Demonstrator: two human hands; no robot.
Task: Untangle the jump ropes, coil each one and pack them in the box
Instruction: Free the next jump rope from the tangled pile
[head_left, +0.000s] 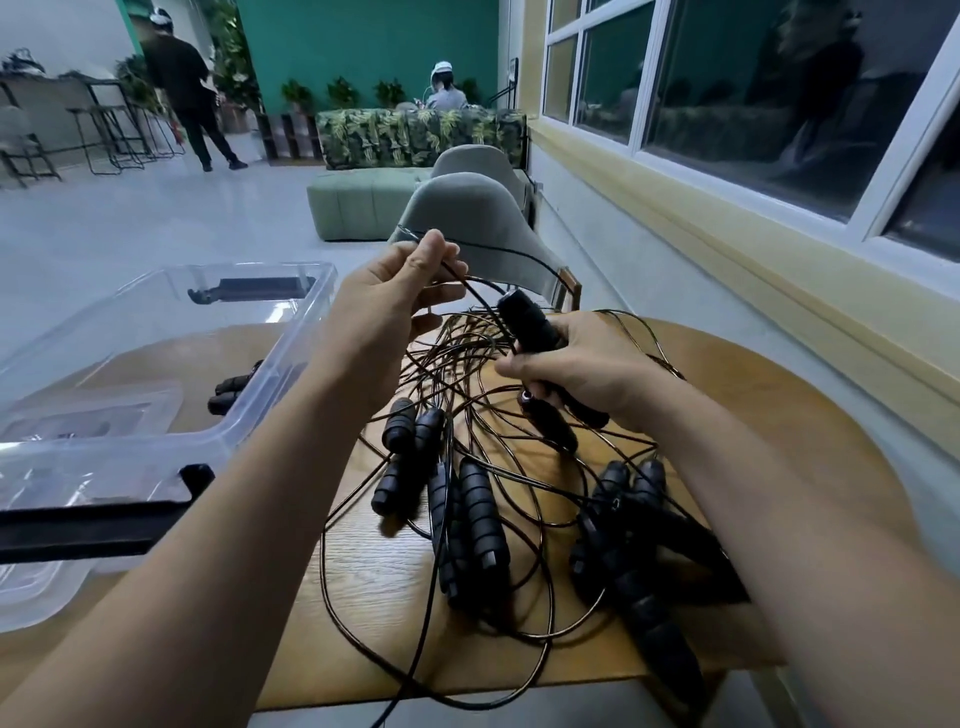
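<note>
Left grip (400, 299) pinches a cord (475, 286) raised above the tangled jump ropes (470, 499) on the tabletop (779, 415), right grip (587, 364) is clamped round one black handle (530, 322), and the clear box (249, 269) stands near left; advise drawing that cord out slowly, loop by loop, without tightening knots.

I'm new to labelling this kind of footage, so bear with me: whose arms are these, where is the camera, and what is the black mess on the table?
There is no machine here. A person wears one camera on the head, looking forward and down, so the arms are their own. The left hand pinches a thin black cord, held up above the pile. The right hand grips a black handle. On the wooden table lies a tangle of jump ropes: thin cords with ribbed black handles. A clear plastic box stands open at the left.
</note>
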